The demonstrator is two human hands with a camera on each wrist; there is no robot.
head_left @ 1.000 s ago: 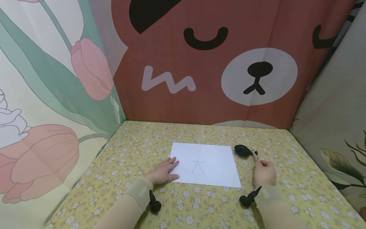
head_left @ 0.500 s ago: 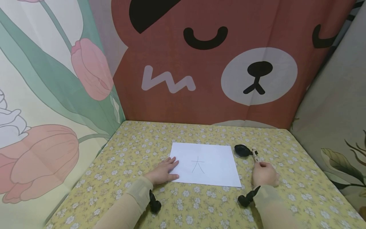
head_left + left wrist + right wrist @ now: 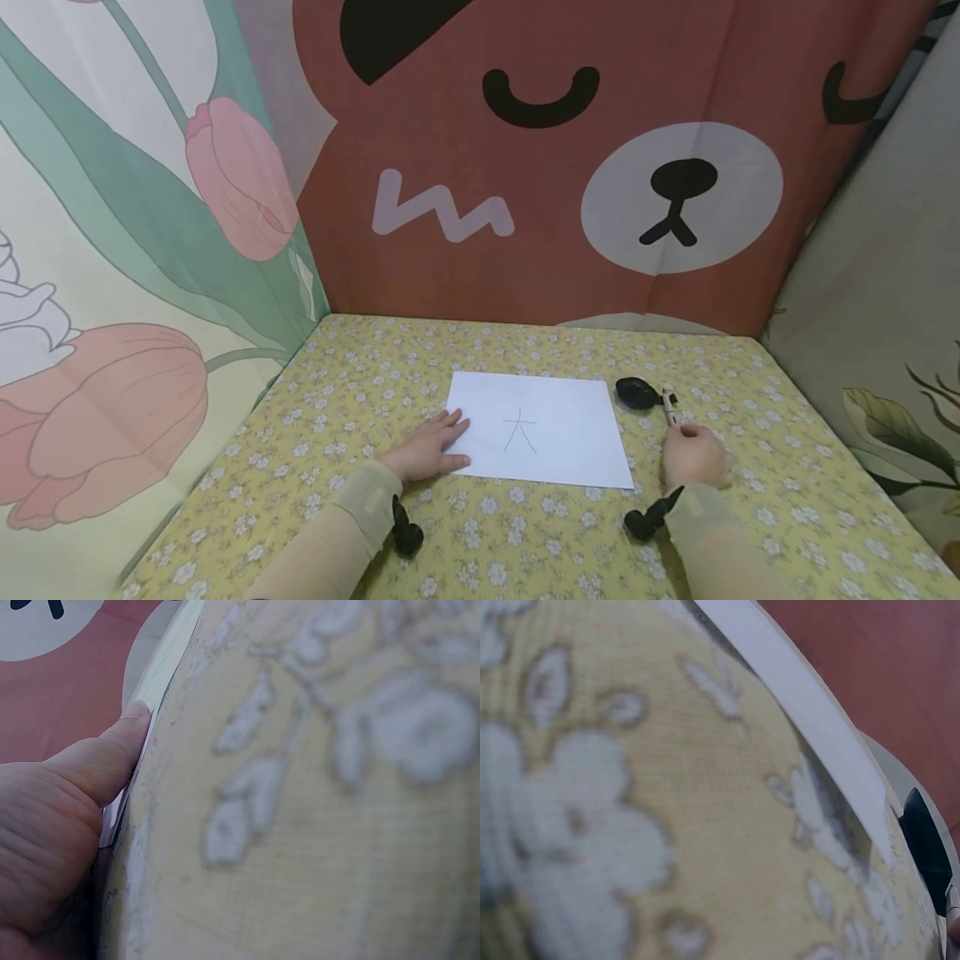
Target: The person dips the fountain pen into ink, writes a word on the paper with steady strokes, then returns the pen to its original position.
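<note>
A white sheet of paper (image 3: 570, 433) lies on the flowered cloth in the head view, bearing a thin-lined drawn character (image 3: 520, 429). My left hand (image 3: 427, 446) rests on its left edge with fingers spread and straight; the left wrist view shows that thumb (image 3: 112, 750) against the paper. Right of the sheet, my right hand (image 3: 696, 457) pinches a slim pale pen-like stick (image 3: 670, 408) with dark bands. Its far end overlaps the short handle of a small black oval dish (image 3: 636, 393). Whether stick and dish touch I cannot tell. The right wrist view catches only a fingertip (image 3: 954, 928).
Yellow flowered cloth (image 3: 390, 367) covers the table. A brown bear-print curtain (image 3: 450, 283) stands behind it, with printed hangings at left (image 3: 247, 183) and right (image 3: 862, 292). Black wrist-worn devices (image 3: 407, 533) sit at both cuffs.
Over the first half second my right hand turned slightly and the pen-like stick swung more upright in the head view. Since then it has stayed nearly still. The left hand and paper keep their places.
</note>
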